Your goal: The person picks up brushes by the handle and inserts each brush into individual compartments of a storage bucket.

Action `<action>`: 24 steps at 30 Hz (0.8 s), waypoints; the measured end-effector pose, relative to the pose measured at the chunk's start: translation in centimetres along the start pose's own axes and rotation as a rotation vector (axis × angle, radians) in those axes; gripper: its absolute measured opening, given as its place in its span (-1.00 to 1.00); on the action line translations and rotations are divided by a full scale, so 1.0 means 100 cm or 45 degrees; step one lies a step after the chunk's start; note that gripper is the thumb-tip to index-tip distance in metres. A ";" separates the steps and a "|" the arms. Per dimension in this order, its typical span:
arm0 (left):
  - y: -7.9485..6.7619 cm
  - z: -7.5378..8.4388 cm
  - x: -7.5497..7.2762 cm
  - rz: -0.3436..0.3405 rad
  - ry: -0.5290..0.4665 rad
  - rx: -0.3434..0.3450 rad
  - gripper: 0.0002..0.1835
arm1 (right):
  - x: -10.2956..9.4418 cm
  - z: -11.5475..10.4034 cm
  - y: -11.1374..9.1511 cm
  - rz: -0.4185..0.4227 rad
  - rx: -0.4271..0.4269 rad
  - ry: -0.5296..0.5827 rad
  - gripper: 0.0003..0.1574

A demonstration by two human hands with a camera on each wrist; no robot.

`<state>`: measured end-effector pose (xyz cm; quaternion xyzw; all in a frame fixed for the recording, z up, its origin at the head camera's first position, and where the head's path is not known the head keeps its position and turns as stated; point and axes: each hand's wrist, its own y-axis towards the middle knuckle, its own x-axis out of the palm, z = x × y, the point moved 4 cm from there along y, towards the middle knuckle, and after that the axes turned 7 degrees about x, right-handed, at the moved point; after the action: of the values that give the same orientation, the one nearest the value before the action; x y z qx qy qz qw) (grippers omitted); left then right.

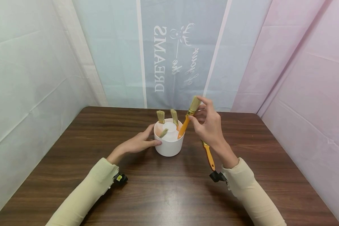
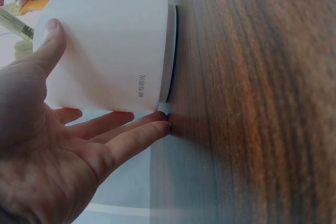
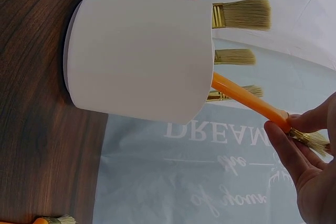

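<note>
A white round desk organizer (image 1: 169, 148) stands upright on the table, with three paintbrushes in it, bristles up; one shows as a brush (image 1: 160, 116) at the back left. My left hand (image 1: 138, 142) holds the organizer's left side, thumb on the near wall and fingers round the far side. With thumb and fingertips my right hand (image 1: 210, 124) pinches another paintbrush (image 3: 247, 97) near its metal collar, bristles up. Its orange handle slants down, the end inside the organizer's right rim. In the right wrist view, the far bristles are partly hidden by my fingers.
One more orange-handled paintbrush (image 1: 209, 154) lies on the dark wooden table (image 1: 164, 191), under and beside my right wrist. A printed cloth (image 1: 175, 53) hangs behind the table's far edge, and pale sheets (image 1: 31, 94) line both sides.
</note>
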<state>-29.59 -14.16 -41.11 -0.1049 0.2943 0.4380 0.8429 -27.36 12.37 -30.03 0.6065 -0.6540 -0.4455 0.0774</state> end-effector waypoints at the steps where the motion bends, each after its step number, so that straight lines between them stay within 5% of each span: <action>1: 0.000 0.000 0.000 0.000 -0.002 0.001 -0.02 | 0.000 0.000 0.000 0.000 -0.001 0.002 -0.06; 24: 0.000 0.001 0.000 0.001 0.010 0.001 -0.02 | 0.002 0.002 -0.002 -0.027 -0.004 -0.004 -0.09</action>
<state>-29.53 -14.14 -41.09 -0.1061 0.2977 0.4379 0.8416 -27.45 12.34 -30.35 0.6126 -0.6469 -0.4483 0.0724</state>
